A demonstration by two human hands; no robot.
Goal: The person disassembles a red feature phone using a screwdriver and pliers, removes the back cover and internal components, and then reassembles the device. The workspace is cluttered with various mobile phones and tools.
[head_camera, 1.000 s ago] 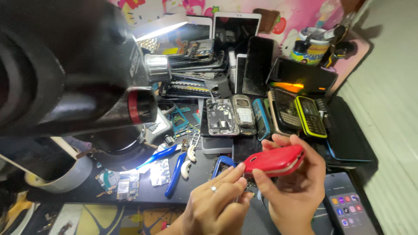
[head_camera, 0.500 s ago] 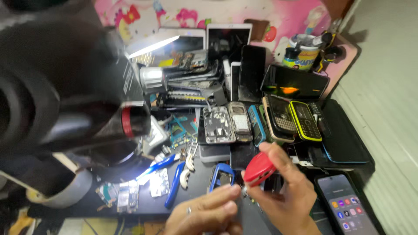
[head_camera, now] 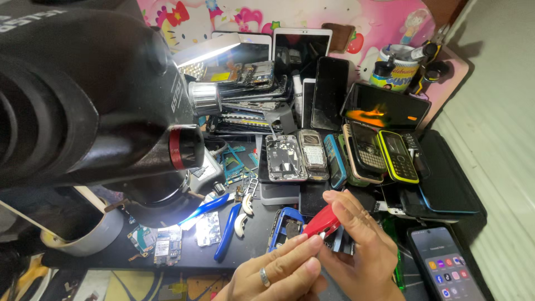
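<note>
The right hand (head_camera: 362,251) pinches a red phone shell (head_camera: 322,222) tilted on edge above the cluttered bench (head_camera: 251,245), while the left hand's (head_camera: 278,273) pressed-together fingers (head_camera: 304,245) steady its lower end.

A phone-repair workbench: heaped opened phones (head_camera: 286,158), loose circuit boards (head_camera: 168,244), blue-handled pliers (head_camera: 229,229), a black microscope (head_camera: 95,106).
</note>
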